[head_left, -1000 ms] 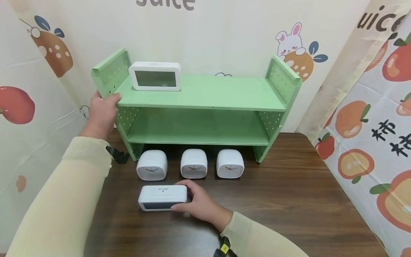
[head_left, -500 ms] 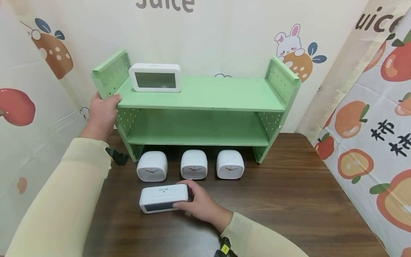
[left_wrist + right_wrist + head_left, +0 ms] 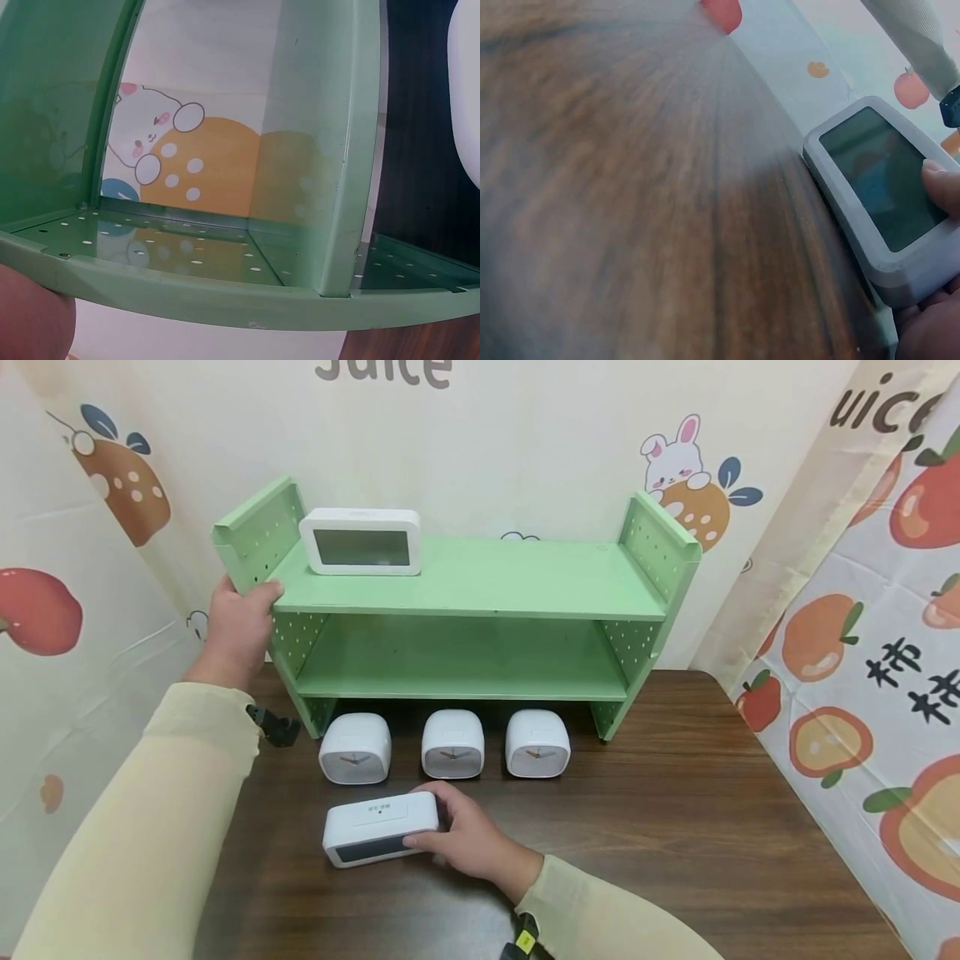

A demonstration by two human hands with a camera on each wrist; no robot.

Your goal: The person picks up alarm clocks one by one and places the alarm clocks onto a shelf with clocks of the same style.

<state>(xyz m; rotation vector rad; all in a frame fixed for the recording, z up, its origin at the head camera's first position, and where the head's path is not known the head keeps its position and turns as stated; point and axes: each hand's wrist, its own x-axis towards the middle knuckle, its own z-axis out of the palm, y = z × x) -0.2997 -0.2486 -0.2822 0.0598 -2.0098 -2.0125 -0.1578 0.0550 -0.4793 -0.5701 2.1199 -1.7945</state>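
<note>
In the head view, my left hand (image 3: 238,631) grips the left side of a green two-tier shelf (image 3: 465,685), with its thumb over the edge of the upper board. My right hand (image 3: 476,835) holds the right end of a white digital clock (image 3: 378,814), thumb on the dark screen. Seen from the right wrist, the clock's blank screen (image 3: 885,176) has the thumb across one edge, and fingers are behind the casing. A second white digital clock (image 3: 360,518) stands at the left of the shelf's upper board.
Three small white analog clocks, left (image 3: 356,747), middle (image 3: 453,743) and right (image 3: 537,743), stand in a row at the shelf's foot, just behind the held clock. A brown wooden table (image 3: 675,827) lies underneath. Printed curtains (image 3: 525,452) hang close behind and at both sides.
The held clock has turned slightly, its left end coming nearer to me and its right end staying in my right hand. My left hand keeps its place on the shelf.
</note>
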